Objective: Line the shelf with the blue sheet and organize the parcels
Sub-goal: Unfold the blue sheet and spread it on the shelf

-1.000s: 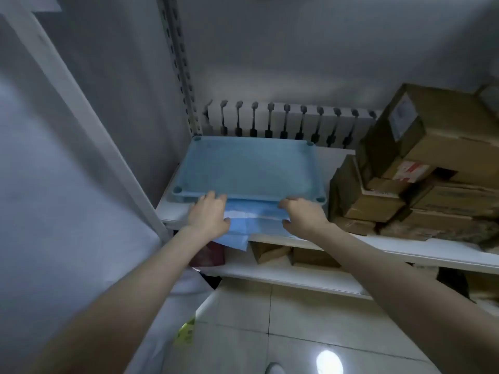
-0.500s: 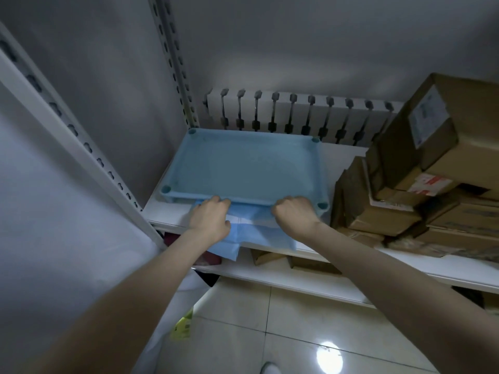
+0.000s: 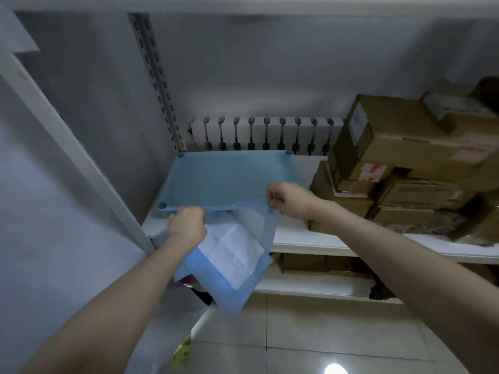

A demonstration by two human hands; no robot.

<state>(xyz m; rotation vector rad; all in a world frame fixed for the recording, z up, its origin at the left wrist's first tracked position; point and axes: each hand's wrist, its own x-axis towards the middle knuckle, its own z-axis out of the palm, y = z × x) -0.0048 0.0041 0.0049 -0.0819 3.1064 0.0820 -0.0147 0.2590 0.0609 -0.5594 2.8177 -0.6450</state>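
A thin blue sheet (image 3: 232, 268) with a white middle hangs unfolded over the front edge of the white shelf (image 3: 310, 238). My left hand (image 3: 186, 224) grips its upper left edge at the shelf front. My right hand (image 3: 290, 199) pinches its upper right corner, raised a little above the shelf. Behind both hands a blue tray-like panel (image 3: 221, 179) with round corner sockets lies on the left part of the shelf. Several brown cardboard parcels (image 3: 399, 163) are stacked on the right part of the same shelf.
A perforated shelf upright (image 3: 156, 85) stands at the back left and a slanted white post (image 3: 67, 141) at the left. A white radiator (image 3: 264, 136) lines the back wall. More boxes (image 3: 305, 263) sit on the lower shelf. A tiled floor (image 3: 310, 333) lies below.
The sheet has been pulled out and opened; it now hangs much lower over the shelf edge. My right hand has lifted and moved right with one corner. My left hand stays at the front.
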